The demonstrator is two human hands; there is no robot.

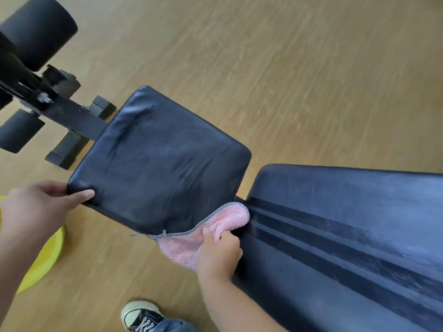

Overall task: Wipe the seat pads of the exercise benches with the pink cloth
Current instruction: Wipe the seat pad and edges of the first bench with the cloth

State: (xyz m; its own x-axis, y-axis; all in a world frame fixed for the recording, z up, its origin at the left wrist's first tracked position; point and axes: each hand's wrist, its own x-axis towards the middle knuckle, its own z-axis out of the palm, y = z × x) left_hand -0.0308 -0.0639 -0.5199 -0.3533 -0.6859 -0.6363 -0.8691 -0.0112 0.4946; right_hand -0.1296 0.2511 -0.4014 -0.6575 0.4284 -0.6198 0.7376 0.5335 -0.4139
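Gripping item: right hand (219,252), fingers clenched on the pink cloth (203,238), which sits at the near corner of the seat pad (158,161) and pushes into the narrow gap before the back pad (347,231). Cloth's grey stitched hem lies along the seat pad's near edge; its lower part hangs off over the wood floor (287,68).
Left hand (40,207): grasping the seat pad's left corner, thumb on top, fingers under the edge.
Back pad: black, three darker stripes running lengthwise, extends off the right edge.
Frame (72,113): black, with foam rollers (40,29), beyond the seat's far end.
Yellow disc (43,259): on the floor under the left forearm.
Sneaker (141,317): near the bottom edge.
Open floor: broad beyond the bench's far side.
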